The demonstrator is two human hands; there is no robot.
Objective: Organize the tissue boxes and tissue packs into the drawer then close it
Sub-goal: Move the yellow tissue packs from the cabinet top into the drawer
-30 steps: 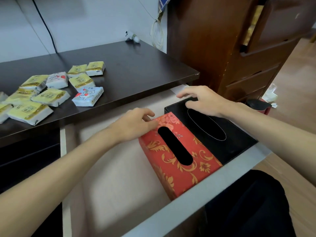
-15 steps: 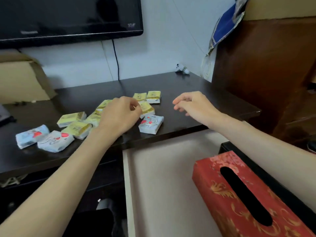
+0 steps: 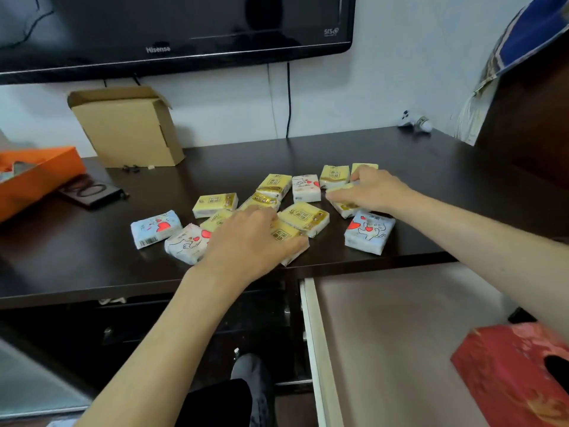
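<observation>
Several small tissue packs, yellow ones and white or blue ones with red hearts, lie scattered on the dark desk top. My left hand lies over a yellow tissue pack near the desk's front edge, fingers and thumb closed around it. My right hand grips another yellow pack further back, beside a blue heart pack. Below the desk the drawer stands pulled out, with the red floral tissue box in its right part. Only a dark corner of the black box shows behind my right arm.
A TV hangs on the wall above the desk. An open cardboard box, an orange box and a flat black item sit at the back left. A brown wooden cabinet stands on the right.
Both hands left the tissue boxes in the drawer and reached up onto the desk. They now rest on yellow packs, and the view has tilted up towards the desk.
</observation>
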